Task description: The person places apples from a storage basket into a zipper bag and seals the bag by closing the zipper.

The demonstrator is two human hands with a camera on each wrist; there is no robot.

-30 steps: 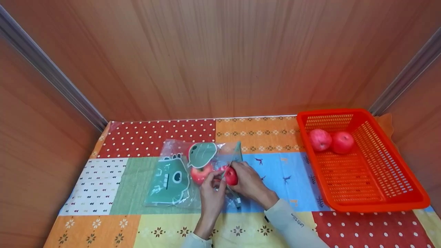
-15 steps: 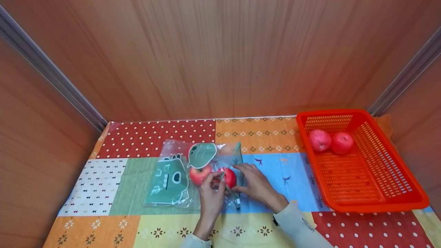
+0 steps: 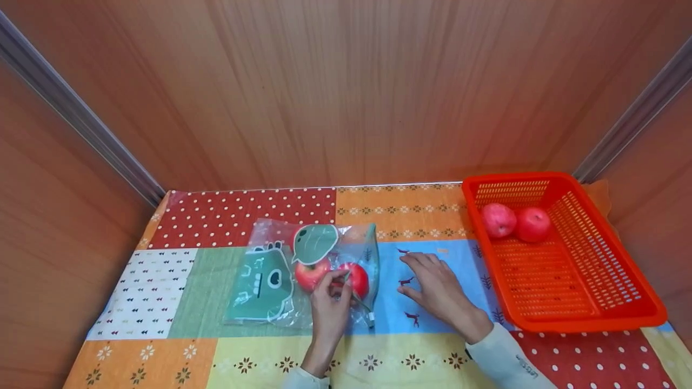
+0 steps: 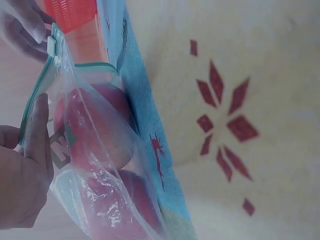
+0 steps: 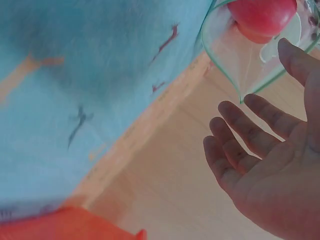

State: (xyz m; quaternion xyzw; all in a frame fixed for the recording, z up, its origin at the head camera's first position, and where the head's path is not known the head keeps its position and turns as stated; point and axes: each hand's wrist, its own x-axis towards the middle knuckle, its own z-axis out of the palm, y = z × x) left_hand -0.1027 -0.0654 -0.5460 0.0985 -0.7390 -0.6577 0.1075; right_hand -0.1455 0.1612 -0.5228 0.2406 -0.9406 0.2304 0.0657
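Observation:
A clear zip bag (image 3: 259, 292) with a green cartoon print lies on the patchwork cloth, its green-edged mouth facing right and spread apart. Inside it are red apples: one apple (image 3: 359, 281) near the mouth, another apple (image 3: 312, 275) beside it, and a bit of red behind the leaf-shaped print. My left hand (image 3: 331, 308) pinches the near green edge of the mouth between thumb and fingers, also plain in the left wrist view. Holding nothing, my right hand (image 3: 440, 289) hovers right of the bag, fingers spread and gently bent, between bag and basket.
An orange-red plastic basket (image 3: 551, 324) stands at the right with two apples, a pinkish apple (image 3: 498, 220) and a redder apple (image 3: 533, 224), in its far left corner. Wooden panels (image 3: 346, 92) wall off the back and both sides of the patchwork cloth (image 3: 135, 292).
My right hand has let go of the apple inside the bag's mouth and moved away to the right, towards the basket. My left hand keeps its pinch on the bag's edge.

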